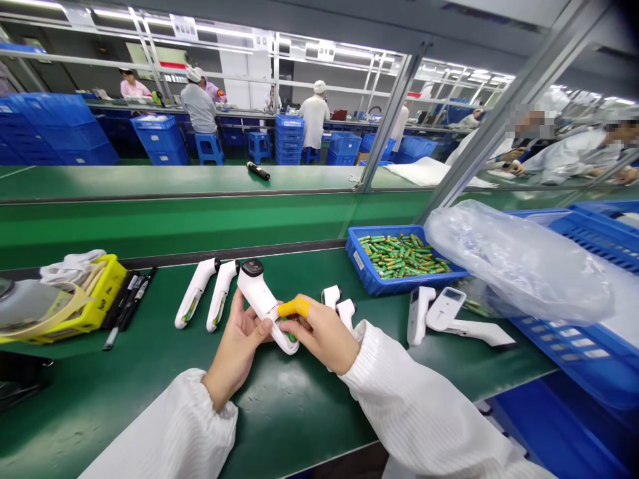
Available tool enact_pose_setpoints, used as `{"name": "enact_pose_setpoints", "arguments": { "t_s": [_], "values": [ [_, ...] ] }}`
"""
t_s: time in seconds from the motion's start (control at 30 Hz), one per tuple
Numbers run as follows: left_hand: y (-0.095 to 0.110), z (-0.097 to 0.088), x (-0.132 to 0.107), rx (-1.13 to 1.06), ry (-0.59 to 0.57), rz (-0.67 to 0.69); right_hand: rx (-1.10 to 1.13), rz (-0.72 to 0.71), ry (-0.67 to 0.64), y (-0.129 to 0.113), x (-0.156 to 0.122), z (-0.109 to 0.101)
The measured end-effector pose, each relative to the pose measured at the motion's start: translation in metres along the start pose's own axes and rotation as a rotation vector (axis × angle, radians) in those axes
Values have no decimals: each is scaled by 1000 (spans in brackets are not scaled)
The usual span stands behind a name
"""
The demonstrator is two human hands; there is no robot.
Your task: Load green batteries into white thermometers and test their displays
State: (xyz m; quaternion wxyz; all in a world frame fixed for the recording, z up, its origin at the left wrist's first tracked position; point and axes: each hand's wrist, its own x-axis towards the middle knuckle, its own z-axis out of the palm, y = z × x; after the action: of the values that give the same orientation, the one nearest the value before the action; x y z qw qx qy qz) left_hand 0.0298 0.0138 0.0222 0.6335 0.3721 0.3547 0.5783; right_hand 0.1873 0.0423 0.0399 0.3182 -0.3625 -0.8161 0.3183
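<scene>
A white handheld infrared thermometer (259, 293) with a black head end lies tilted in my left hand (238, 339), whose fingers and thumb are wrapped round its handle. The handle's battery compartment is uncovered and faces up. My right hand (319, 329), with a yellow cover on the index finger, is closed at that compartment, its thumb and index finger on a green battery (291, 337), mostly hidden by the fingers. To the left lie two more white thermometers (198, 289) (222, 296) with green batteries showing in their handles. Two others (331, 295) (345, 310) are partly hidden behind my right hand.
A blue tray (360, 271) of green batteries stands at the back. More thermometers (421, 316) (446, 309) lie right, near a plastic bag (519, 259) and blue basket (574, 352). At left are a yellow basket (107, 293) and markers (130, 303). Other people work beyond.
</scene>
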Motion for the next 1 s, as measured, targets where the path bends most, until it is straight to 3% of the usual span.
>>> {"name": "enact_pose_setpoints", "arguments": {
  "t_s": [0.2, 0.4, 0.57, 0.77, 0.87, 1.0],
  "values": [
    [5, -4, -1, -22, 46, 51, 58, -67, -10, 4, -2, 0],
    [7, -5, -2, -47, 2, 73, 240, 11, 17, 3, -4, 2],
    [9, -3, -4, -55, -16, 80, 172, -96, 51, -4, -6, -2],
    [8, -2, -5, -67, -35, 80, 320, -44, 29, -8, -6, -5],
    [9, -3, -5, -74, -24, 68, 198, -108, 15, -6, -8, -4],
    [12, -9, -3, -65, 8, 53, -198, -238, 32, 0, -11, 2]
  ]
}}
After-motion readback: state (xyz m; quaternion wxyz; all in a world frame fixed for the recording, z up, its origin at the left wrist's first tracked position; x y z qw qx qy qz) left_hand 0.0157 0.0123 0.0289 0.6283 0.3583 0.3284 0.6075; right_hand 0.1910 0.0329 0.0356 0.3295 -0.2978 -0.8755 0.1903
